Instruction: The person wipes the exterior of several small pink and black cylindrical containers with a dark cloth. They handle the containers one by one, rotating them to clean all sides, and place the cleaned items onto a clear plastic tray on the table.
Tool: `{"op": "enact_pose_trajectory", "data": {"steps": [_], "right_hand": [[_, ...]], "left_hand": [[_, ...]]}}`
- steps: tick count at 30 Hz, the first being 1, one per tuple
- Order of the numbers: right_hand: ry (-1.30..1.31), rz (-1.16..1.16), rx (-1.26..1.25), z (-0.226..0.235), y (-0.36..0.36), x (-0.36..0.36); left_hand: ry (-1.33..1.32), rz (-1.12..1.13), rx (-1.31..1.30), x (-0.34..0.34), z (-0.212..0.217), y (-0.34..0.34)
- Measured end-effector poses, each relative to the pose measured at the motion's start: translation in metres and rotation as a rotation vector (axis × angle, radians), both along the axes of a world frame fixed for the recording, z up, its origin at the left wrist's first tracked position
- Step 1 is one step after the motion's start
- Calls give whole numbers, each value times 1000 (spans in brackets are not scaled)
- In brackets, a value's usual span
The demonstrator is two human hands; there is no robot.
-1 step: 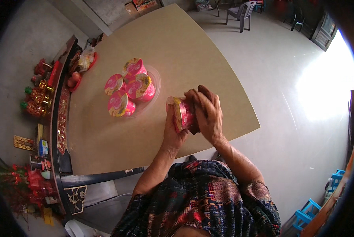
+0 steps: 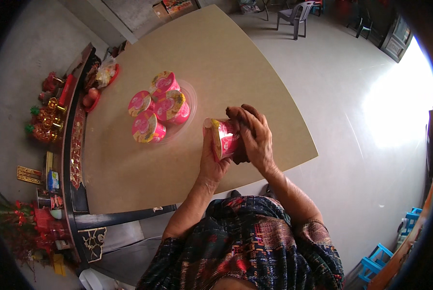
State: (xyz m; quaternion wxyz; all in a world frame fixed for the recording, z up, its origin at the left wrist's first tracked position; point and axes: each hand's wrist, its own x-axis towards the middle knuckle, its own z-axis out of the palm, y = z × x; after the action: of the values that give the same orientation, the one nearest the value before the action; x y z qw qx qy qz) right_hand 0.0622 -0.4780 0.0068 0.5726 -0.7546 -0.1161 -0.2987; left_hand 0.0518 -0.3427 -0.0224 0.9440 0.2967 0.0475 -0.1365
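Over the near part of the table, my left hand (image 2: 211,162) grips a pink instant noodle cup (image 2: 227,139), tilted so that its lid faces left. My right hand (image 2: 259,145) is closed on a brown cloth (image 2: 245,116), pressing it to the cup's right side. Part of the cloth hangs below the cup, and the fingers hide some of it. Several matching pink cups (image 2: 170,106) with printed lids stand close together, farther left. They rest on and beside a round, clear plate (image 2: 192,96).
The tan table (image 2: 216,58) ends at a slanting right edge. Along its left runs a dark altar shelf (image 2: 73,193) with red and gold ornaments (image 2: 47,121). Fruit (image 2: 90,98) lies in a red dish. A grey chair (image 2: 295,17) stands beyond; blue stools (image 2: 376,261) are at lower right.
My right hand and the brown cloth have shifted slightly against the cup, showing more of its pink side. My left hand and the cups on the table stay in place.
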Motion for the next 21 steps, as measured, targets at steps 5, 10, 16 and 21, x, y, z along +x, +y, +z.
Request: {"op": "enact_pose_trajectory", "data": {"steps": [5,10,16,21], "right_hand": [[739,371,457,-9,-7,-16],[295,138,20,-19,-7,-49],[227,83,68,-1,-12,-59],[-79,-57,-352,1,4,-34]], "left_hand": [[-20,-98,-193,5,2,3],[29,-49,-127,6,0,3],[-50,36,138,5,-2,2],[-111,-50,154,3,26,-9]]}}
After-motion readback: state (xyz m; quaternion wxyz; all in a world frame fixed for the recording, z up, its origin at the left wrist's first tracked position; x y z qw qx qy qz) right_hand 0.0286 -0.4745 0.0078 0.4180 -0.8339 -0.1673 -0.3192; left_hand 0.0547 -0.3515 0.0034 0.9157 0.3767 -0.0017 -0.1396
